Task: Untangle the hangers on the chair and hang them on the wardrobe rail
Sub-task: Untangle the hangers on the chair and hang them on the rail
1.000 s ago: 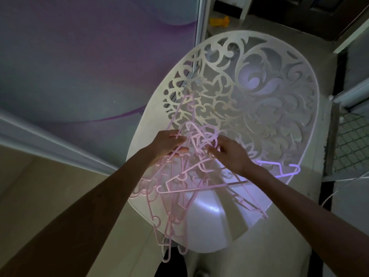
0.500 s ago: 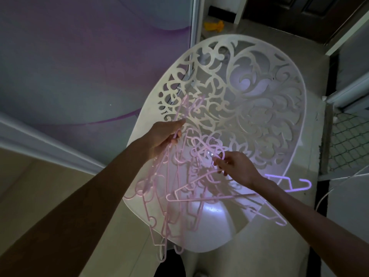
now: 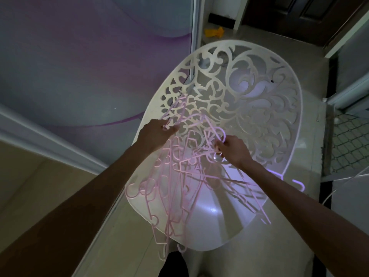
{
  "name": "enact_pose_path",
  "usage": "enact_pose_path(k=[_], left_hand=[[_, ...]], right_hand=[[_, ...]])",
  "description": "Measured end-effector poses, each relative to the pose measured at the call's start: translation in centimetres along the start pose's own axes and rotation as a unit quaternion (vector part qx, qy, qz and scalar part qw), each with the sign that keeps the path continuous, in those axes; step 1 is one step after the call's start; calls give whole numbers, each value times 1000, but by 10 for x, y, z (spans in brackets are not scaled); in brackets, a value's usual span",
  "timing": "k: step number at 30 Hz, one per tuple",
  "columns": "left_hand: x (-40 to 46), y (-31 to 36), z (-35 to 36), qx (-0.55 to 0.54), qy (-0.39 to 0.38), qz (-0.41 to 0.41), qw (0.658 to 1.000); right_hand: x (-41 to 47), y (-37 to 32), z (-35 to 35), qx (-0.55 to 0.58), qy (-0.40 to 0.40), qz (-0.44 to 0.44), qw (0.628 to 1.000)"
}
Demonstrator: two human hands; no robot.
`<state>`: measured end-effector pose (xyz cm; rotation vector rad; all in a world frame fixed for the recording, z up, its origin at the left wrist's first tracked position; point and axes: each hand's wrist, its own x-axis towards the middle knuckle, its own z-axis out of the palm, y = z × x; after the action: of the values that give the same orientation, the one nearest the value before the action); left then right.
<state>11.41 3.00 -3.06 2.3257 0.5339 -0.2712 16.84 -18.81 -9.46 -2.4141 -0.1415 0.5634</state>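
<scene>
A tangle of thin pink plastic hangers [image 3: 179, 182] hangs over the seat of a white chair [image 3: 259, 100] with a cut-out scroll-pattern back. My left hand [image 3: 157, 134] grips the upper ends of several hangers at the chair's left side, and they dangle below it past the seat's front edge. My right hand [image 3: 231, 148] pinches a hanger hook near the middle of the seat. A few more hangers [image 3: 249, 188] lie across the seat to the right, under my right forearm. The wardrobe rail is not in view.
A sliding wardrobe door [image 3: 79, 66] with a purple wave pattern fills the left. A yellow object [image 3: 214, 33] lies on the floor beyond the chair. A dark door [image 3: 299, 13] is at the back, and a mesh grille [image 3: 351, 142] stands at the right.
My left hand has lifted its bunch of hangers slightly up and left. My right hand has moved a little to the right with the hook, pulling the two groups apart.
</scene>
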Motion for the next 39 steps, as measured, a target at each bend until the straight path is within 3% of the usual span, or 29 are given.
enact_pose_path(k=[9,13,16,21,24,27,33,35,39], left_hand=[[15,-28,-2,52,2,35,998],[27,-7,3,-82,-36,-23,996],[37,25,2,-251,-104,-126,954],[52,75,-35,-490,-202,-243,813],[53,67,-61,-486,-310,-264,774],[37,32,-69,-443,-389,-249,768],[-6,-24,-40,-396,-213,-199,871],[-19,-34,-32,-409,-157,-197,877],[-48,-43,-25,-475,-86,-208,850]], right_hand=[[-1,6,7,19,20,-3,1000],[1,6,9,12,37,10,999],[1,6,9,15,41,21,999],[10,6,5,-7,28,50,998],[18,9,4,1,15,62,998],[24,11,4,9,14,72,997],[17,5,5,-178,21,15,984],[10,4,2,-203,36,-5,979],[-7,5,-8,-144,24,-50,988]])
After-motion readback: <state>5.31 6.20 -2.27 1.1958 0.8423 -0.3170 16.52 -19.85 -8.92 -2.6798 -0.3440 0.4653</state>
